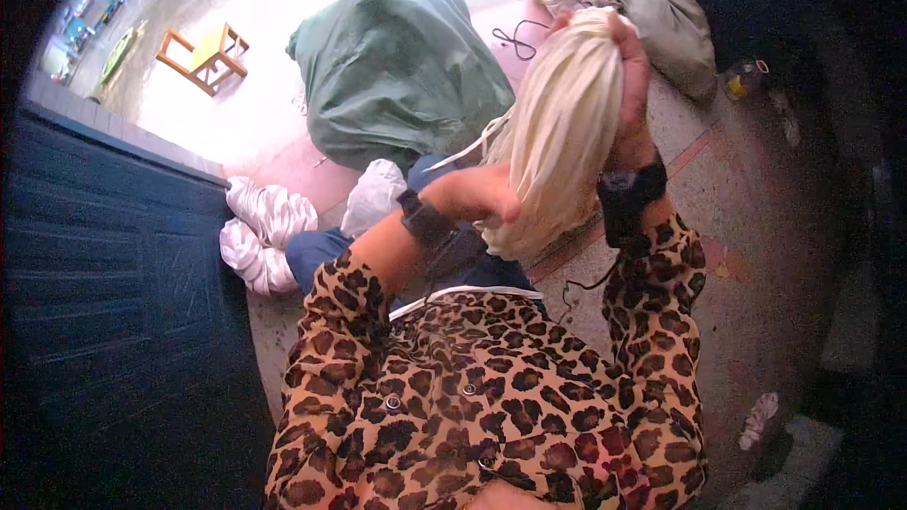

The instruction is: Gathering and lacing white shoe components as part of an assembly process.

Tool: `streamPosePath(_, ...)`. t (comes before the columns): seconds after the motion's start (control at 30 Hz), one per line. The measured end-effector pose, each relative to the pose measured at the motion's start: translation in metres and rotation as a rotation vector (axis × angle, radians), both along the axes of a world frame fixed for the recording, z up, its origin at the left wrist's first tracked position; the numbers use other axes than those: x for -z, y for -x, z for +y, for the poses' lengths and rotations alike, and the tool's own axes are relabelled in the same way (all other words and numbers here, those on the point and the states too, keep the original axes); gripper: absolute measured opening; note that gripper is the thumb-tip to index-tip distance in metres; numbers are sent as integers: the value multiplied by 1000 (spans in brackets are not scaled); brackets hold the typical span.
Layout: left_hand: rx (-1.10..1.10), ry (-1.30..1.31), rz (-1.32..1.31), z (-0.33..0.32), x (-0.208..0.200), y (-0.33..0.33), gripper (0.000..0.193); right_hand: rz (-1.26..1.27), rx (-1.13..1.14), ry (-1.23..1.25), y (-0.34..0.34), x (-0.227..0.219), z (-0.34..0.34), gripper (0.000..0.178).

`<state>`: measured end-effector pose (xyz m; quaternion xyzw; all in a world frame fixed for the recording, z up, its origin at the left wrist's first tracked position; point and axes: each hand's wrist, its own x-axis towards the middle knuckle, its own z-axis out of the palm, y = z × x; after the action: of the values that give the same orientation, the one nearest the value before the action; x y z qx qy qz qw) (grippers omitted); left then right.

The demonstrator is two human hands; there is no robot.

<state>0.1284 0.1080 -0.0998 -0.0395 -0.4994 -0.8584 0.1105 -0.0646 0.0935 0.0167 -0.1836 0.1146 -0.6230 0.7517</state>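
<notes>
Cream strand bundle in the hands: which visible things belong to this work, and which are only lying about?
Seems part of the work:
cream strand bundle
right hand, gripping its upper part
left hand, touching its lower side

Probably only lying about:
yellow-seated wooden chair
green sack, contents hidden
white coils

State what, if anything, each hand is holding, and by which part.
A bundle of cream strands: the right hand grips its upper end, the left hand its lower part, left fingers mostly hidden.
</notes>
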Motion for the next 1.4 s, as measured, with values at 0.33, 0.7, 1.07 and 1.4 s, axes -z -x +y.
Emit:
streamPosePath(0.33, 336, -219, 121, 28, 4, -16, 114, 75, 86, 38, 0, 7, -2, 54)
streamPosePath(0.7, 453, -329, 155, 99, 7, -27, 111, 58, 14, 191, 30, 35, -30, 46)
streamPosePath(1.07, -101, 118, -388, 88, -30, -56, 79, 96, 207, 175, 45, 39, -31, 56)
streamPosePath(1.4, -693, 469, -752, 31, -141, -144, 68, -170, 387, 301, 61, 51, -31, 65)
